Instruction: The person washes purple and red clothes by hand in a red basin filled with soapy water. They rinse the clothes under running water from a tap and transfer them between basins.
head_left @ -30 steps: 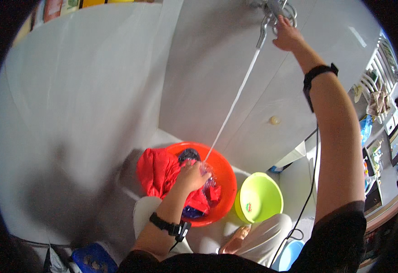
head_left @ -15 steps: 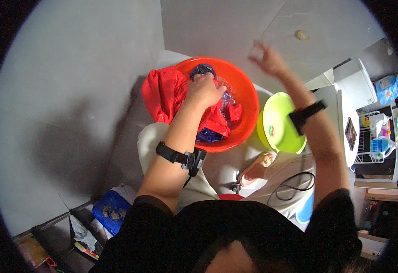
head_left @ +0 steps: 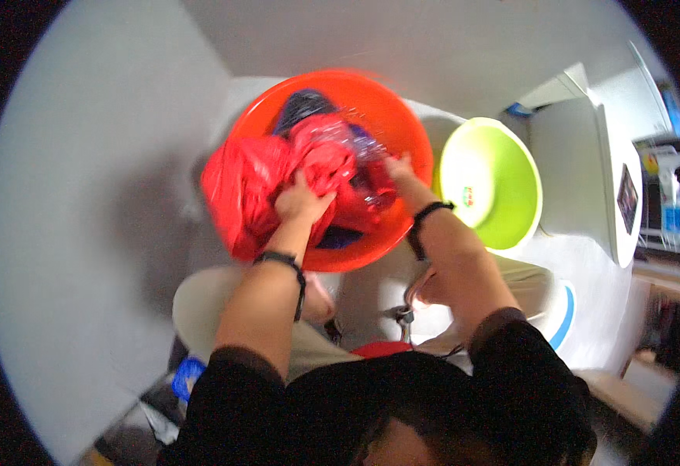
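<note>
A large orange-red basin (head_left: 410, 132) stands in front of me with water, a red garment (head_left: 246, 182) and dark navy-purple cloth (head_left: 305, 107) in it. The red garment bunches up and hangs over the basin's left rim. My left hand (head_left: 305, 203) is closed on a fold of that garment near the middle of the basin. My right hand (head_left: 402, 171) reaches into the basin's right side, beside the wet red and purple cloth. Motion blur smears its fingers, so whether it grips the cloth does not show.
A lime-green basin (head_left: 522, 182) stands just right of the orange one. Beyond it is a white cabinet-like appliance (head_left: 569, 167). Grey walls (head_left: 99, 155) rise on the left and at the back. A blue item (head_left: 188, 377) lies at the lower left, and shelves with bottles fill the far right.
My right hand has come down from the air above the green basin into the orange one. My left hand has shifted from the dark cloth onto the red garment. The view has turned somewhat.
</note>
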`<state>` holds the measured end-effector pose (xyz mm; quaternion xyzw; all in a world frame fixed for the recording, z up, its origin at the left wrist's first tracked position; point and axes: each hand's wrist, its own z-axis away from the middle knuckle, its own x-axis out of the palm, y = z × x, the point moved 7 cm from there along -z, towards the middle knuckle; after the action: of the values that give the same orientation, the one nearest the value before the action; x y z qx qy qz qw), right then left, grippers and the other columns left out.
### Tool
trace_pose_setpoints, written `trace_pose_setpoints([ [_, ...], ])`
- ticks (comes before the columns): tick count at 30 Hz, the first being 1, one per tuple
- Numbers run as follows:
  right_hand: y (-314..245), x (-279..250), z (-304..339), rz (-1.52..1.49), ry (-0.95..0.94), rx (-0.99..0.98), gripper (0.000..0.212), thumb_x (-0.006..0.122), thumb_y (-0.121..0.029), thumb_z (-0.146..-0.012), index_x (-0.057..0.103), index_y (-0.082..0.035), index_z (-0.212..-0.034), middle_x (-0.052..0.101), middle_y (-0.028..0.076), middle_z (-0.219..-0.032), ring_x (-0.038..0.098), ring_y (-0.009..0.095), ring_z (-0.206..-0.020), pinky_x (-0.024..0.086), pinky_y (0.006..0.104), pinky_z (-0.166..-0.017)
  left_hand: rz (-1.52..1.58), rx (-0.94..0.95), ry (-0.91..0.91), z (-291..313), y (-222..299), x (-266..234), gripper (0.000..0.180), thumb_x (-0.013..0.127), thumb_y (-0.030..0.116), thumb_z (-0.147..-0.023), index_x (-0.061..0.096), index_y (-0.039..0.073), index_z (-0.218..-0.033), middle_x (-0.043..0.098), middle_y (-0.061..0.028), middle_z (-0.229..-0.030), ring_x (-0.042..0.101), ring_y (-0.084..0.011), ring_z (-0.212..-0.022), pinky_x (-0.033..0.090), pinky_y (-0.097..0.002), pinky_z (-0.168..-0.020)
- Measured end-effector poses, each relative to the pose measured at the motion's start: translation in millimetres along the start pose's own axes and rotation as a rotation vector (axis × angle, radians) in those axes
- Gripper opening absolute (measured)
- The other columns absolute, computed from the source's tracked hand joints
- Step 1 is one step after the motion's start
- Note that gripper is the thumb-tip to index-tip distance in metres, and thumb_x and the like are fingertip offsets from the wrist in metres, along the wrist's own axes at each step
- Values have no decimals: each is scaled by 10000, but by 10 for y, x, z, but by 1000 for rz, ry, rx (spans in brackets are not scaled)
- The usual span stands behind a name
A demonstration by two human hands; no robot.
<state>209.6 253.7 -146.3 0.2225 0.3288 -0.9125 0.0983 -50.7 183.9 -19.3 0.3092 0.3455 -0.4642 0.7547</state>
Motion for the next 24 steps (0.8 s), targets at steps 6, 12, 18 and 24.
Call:
trace_pose_setpoints([
  [6,-295,468,-8,390,-190,51,1337,615,-838,-586,-156,-244,-1502,14,206,-1575,78,385,-1449,134,584,-1124,7,-92,72,-308,240,486,811,656,593,-756,319,21,-1221,650,-263,-1029,661,-397,-927,524,-477,-795],
  [12,-1101,580,-311,680,-146,-365,1278,748,-673,-589,20,-208,-1530,339,205,-1490,361,356,-1359,252,513,-1102,304,-207,142,-869,377,1045,952,628,617,-772,271,-150,-1208,615,-333,-1036,630,-455,-961,509,-487,-838],
  [18,-1501,959,-205,864,-323,-483,500,689,-407,-722,690,-113,-1127,661,103,-1171,637,252,-1079,520,394,-876,639,-181,62,-1274,299,1759,985,589,680,-778,334,-189,-1165,576,-367,-1100,583,-494,-1023,489,-485,-854],
  [24,-1490,679,788,927,-263,-911,449,654,-367,-741,658,-35,-1044,695,170,-955,673,332,-893,532,442,-792,601,144,-98,-1360,352,1687,891,575,614,-833,348,-90,-1329,511,-252,-1293,542,-350,-1155,473,-438,-900],
])
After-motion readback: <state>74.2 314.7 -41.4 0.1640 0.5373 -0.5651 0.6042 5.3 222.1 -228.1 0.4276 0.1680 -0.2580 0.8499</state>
